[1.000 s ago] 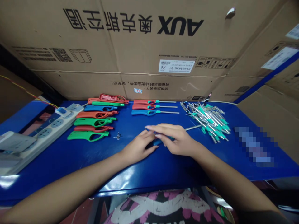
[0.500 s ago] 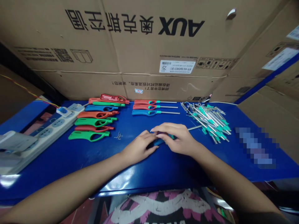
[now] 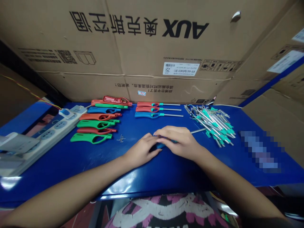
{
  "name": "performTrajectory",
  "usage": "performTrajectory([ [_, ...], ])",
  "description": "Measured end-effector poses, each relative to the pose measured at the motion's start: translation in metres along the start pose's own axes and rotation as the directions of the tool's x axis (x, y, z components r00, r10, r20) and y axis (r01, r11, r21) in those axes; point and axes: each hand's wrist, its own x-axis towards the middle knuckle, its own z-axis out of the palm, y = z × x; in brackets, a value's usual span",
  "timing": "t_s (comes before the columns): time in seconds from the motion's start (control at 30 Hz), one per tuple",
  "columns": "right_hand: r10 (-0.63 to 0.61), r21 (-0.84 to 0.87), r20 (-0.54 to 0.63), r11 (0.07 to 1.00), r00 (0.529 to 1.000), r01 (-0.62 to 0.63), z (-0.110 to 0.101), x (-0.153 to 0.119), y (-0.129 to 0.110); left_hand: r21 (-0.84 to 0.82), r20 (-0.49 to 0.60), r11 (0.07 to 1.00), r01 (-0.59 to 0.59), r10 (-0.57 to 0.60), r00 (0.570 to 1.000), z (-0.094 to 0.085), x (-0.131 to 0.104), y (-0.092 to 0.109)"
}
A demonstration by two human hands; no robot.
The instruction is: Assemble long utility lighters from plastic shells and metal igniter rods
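Both hands meet over a blue long-nosed lighter [image 3: 160, 145] low above the blue table, and most of it is hidden under them. Its metal tube [image 3: 198, 130] sticks out past the right hand toward the pile of parts. My left hand [image 3: 143, 149] is closed round the handle end. My right hand [image 3: 178, 142] lies over the lighter's middle, its fingertips pressed close to the left fingers. Finished-looking lighters [image 3: 158, 109] with tubes lie in a short row beyond the hands. Small metal pins [image 3: 121, 138] lie left of my left hand.
Several coloured lighter shells [image 3: 93, 123] are stacked in a column at the left, beside a white power strip [image 3: 51, 134]. A heap of metal tubes with green parts [image 3: 213, 125] lies at the right. A large cardboard box [image 3: 142, 57] walls off the back.
My right fingers have flattened and lowered over the lighter, covering more of its middle. My left hand stays nearly in place. The whole view has shifted slightly.
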Motion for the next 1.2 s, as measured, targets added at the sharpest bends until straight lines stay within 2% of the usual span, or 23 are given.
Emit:
performTrajectory([
  [0.13,-0.053,-0.184,-0.036,0.982,0.998,0.046,0.0002,-0.0017,0.0025,0.002,0.003,1.000,0.001,-0.001,1.000,-0.0003,0.0000,-0.0003],
  [0.2,-0.057,-0.141,-0.041,0.989,0.998,0.050,-0.0005,-0.0010,0.0000,0.014,0.004,1.000,0.007,-0.007,1.000,0.0000,-0.0003,-0.0005],
  [0.3,-0.033,0.033,-0.041,0.999,0.999,0.035,-0.0010,0.0013,-0.0047,0.011,0.001,1.000,-0.002,0.002,1.000,0.0012,-0.0013,-0.0016],
  [0.37,-0.053,0.044,-0.062,0.997,0.997,0.056,-0.0010,0.0024,-0.0052,0.009,0.001,1.000,-0.001,0.001,1.000,0.0021,-0.0020,-0.0026],
  [0.53,-0.155,-0.211,-0.103,0.969,0.983,0.131,-0.0026,0.0029,-0.0005,0.004,0.017,0.999,0.034,-0.034,0.999,0.0018,-0.0014,-0.0022],
  [0.6,-0.133,-0.167,-0.066,0.979,0.989,0.120,-0.0032,0.0027,-0.0007,-0.005,0.013,0.999,0.032,-0.032,0.999,0.0008,-0.0003,-0.0010],
  [0.73,-0.001,0.100,0.023,0.995,1.000,-0.002,-0.0027,0.0022,-0.0031,-0.018,0.001,1.000,0.020,-0.020,1.000,0.0000,0.0005,0.0003],
  [0.8,0.001,0.116,0.014,0.993,1.000,-0.003,-0.0021,0.0017,-0.0027,-0.013,0.004,0.999,0.029,-0.029,1.000,0.0006,-0.0002,-0.0002],
  [0.97,-0.092,-0.184,-0.049,0.979,0.995,0.081,-0.0017,-0.0009,0.0021,-0.003,0.013,0.999,0.050,-0.050,0.999,0.0006,-0.0006,0.0003],
  [1.07,-0.097,-0.268,0.006,0.959,0.995,0.095,-0.0028,-0.0014,0.0015,-0.004,0.016,0.998,0.063,-0.063,0.998,-0.0010,0.0009,0.0026],
  [1.2,0.020,-0.034,0.109,0.999,0.994,-0.016,-0.0033,-0.0007,-0.0016,-0.026,0.021,0.998,0.060,-0.059,0.998,-0.0018,0.0017,0.0032],
])
